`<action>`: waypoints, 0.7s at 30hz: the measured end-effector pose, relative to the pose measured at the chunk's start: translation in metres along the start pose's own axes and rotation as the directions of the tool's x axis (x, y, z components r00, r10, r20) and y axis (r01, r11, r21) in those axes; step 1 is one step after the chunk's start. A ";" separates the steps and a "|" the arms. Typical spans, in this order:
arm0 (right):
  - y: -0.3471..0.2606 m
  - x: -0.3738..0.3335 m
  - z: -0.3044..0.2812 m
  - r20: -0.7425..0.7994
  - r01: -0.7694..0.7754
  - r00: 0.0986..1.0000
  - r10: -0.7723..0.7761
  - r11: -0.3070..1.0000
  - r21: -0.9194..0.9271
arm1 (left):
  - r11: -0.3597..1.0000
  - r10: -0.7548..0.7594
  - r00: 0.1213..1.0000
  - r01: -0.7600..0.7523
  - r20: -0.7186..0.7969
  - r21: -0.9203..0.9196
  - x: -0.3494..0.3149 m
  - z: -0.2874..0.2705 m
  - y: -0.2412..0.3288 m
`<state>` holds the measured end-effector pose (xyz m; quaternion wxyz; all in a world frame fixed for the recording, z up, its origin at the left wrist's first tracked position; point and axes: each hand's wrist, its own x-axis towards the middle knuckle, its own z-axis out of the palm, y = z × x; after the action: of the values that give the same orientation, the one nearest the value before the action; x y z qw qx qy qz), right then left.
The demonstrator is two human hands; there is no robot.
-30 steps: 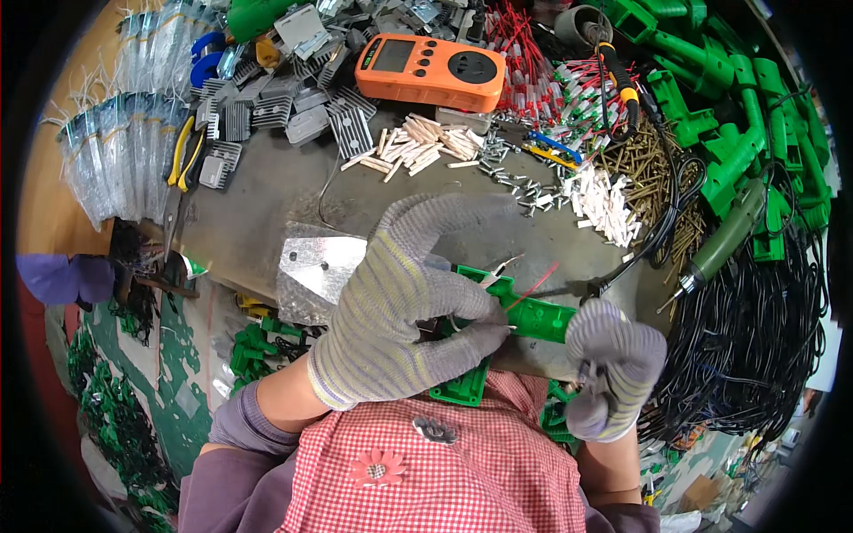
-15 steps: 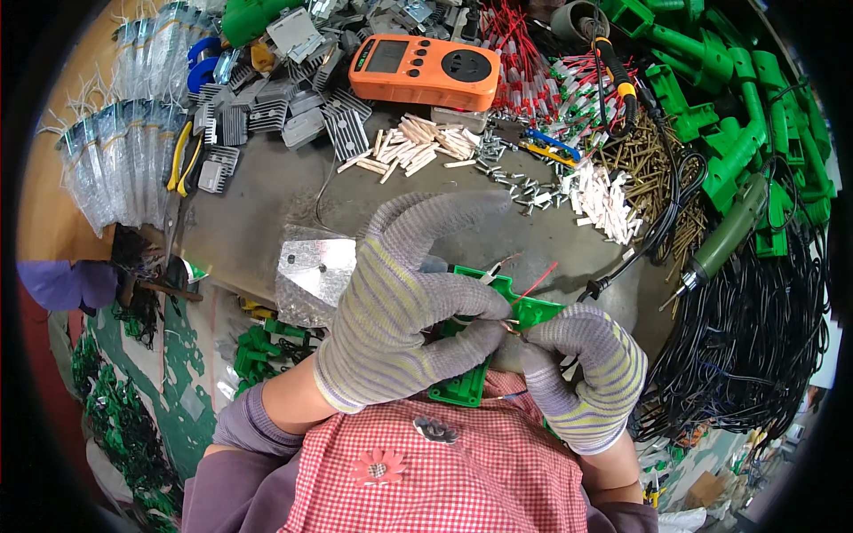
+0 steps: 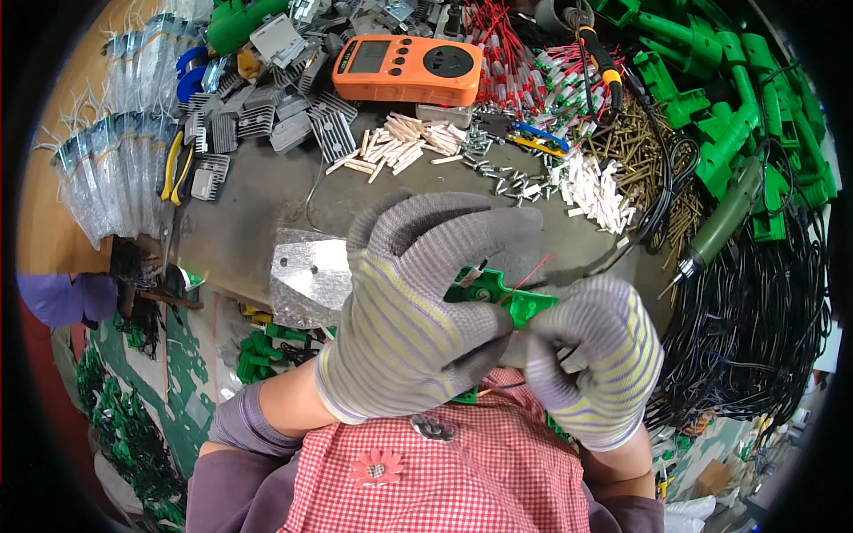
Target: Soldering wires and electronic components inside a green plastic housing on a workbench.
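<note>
My left hand (image 3: 413, 302), in a grey striped knit glove, pinches with thumb and forefinger while its other fingers stretch out to the right. My right hand (image 3: 597, 355), gloved alike, is closed in a pinch beside it. The fingertips nearly meet on thin wire ends, mostly hidden by the gloves. Below and behind them lies a green plastic housing (image 3: 526, 308), partly covered by my left hand. From the housing a thin red wire (image 3: 533, 274) sticks up. A silvery plate in a clear bag (image 3: 311, 271) lies left of my left hand.
An orange meter (image 3: 409, 69) stands at the back among finned grey metal parts (image 3: 333, 135). White sticks (image 3: 409, 142), silver screws (image 3: 515, 184) and brass-coloured screws (image 3: 644, 164) lie in heaps. To the right are a green electric screwdriver (image 3: 724, 222), green housings and black cables (image 3: 737, 329).
My left hand has turned, its outstretched fingers shifting right and down over the green housing. The wire ends at the fingertips are now more hidden. The view has shifted slightly.
</note>
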<state>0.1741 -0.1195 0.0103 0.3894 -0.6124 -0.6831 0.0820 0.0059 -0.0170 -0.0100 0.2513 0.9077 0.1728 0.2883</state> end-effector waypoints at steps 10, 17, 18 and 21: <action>0.004 -0.006 0.002 0.010 0.033 0.999 -0.032 0.984 -0.173 | 0.909 -0.285 0.958 0.257 -0.041 -0.328 -0.010 0.001 -0.002; 0.010 0.012 -0.001 0.314 0.411 0.894 -0.319 0.863 -0.294 | 0.991 -0.063 0.988 0.078 0.138 -0.107 0.011 -0.020 -0.013; 0.009 0.011 0.000 0.313 0.413 0.894 -0.321 0.862 -0.295 | 0.890 -0.122 0.960 0.217 0.250 -0.401 0.010 -0.014 -0.020; 0.014 0.010 0.008 0.110 0.518 0.855 -0.507 0.834 -0.187 | 0.795 -0.178 0.945 0.304 0.276 -0.525 0.003 -0.009 -0.019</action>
<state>0.1807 -0.1046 0.0008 0.3111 -0.4422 -0.8374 -0.0807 -0.0005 0.0028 -0.0125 0.5583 0.7892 0.1675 0.1933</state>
